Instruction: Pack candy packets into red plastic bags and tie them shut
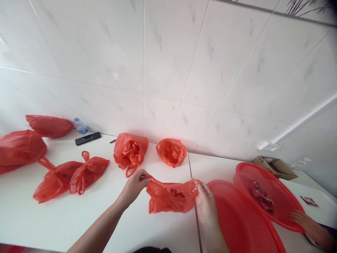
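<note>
Pulling apart the mouth of a red plastic bag (170, 196), the left hand (135, 184) pinches one side of the rim and the right hand (206, 203) pinches the other, both closed on the thin film. The bag lies near the front edge of the counter (79, 218), just left of the front basket (237, 221). The step looks like opening the bag. Any further handling would call for both pinches to hold so the mouth stays wide, since the film is limp and folds shut easily. A few small dark red packets (176, 192) show inside it. The front basket looks bare, while the tilted basket (279, 207) behind it holds a small heap of red wrappers (260, 196), with another person's hand (302, 218) on its lower rim. Toward the back edge stand two open bags (130, 151), each showing crumpled red contents. At the left end lie knotted bags (88, 170); what they hold cannot be told. A bottle (80, 125) and a phone (87, 138) sit by the wall.
</note>
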A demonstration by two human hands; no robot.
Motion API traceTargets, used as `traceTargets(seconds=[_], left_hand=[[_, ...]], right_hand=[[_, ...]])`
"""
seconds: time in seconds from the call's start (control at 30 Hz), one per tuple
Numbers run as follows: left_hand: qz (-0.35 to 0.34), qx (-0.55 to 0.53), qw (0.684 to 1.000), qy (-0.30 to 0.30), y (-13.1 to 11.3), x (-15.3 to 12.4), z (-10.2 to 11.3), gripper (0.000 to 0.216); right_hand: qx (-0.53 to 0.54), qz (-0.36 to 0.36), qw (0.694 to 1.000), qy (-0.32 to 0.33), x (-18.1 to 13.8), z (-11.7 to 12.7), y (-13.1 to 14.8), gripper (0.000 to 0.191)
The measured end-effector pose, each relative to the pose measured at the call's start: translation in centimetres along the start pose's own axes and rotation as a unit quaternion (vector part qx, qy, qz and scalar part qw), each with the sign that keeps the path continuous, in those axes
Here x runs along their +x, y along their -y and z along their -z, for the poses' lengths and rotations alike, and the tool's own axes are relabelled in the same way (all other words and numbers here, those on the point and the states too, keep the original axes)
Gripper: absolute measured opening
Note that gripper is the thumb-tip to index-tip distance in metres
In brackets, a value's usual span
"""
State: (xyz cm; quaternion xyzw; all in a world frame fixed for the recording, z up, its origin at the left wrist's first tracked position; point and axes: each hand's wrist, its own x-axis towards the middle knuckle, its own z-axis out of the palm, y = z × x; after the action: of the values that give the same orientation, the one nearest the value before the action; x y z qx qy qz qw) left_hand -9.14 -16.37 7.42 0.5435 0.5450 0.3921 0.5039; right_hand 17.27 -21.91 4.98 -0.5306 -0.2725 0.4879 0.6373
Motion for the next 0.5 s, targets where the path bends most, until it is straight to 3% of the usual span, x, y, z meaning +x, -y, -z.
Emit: traceTargets(seconds=[0.07,0.17,0.23,0.33,0.5], left_hand=[[-0.033,-0.037,0.999,-0.008,-0.6,0.3,-0.3,0.016],[-0.062,-0.046,0.996,0.036,-1.1,0.3,-0.4,0.015],[-0.057,0.011,0.997,0.056,-0.9,0.2,-0.3,0.014],[-0.061,0.111,0.992,0.027,-0.1,0.0,-0.3,0.011],[-0.121,0.118,0.985,0.046,-1.0,-0.6,-1.6,0.010]], right_hand=[[0.052,0.017,0.998,0.001,0.3,-0.5,0.8,0.023],[0.045,0.018,0.998,0.048,0.1,-0.7,0.8,0.020],[-0.012,-0.002,0.997,0.077,-0.1,-0.4,-0.1,0.024],[-0.049,-0.037,0.997,0.056,0.1,-0.2,-1.7,0.030],[0.071,-0.050,0.995,0.057,0.6,-1.5,-1.7,0.034]])
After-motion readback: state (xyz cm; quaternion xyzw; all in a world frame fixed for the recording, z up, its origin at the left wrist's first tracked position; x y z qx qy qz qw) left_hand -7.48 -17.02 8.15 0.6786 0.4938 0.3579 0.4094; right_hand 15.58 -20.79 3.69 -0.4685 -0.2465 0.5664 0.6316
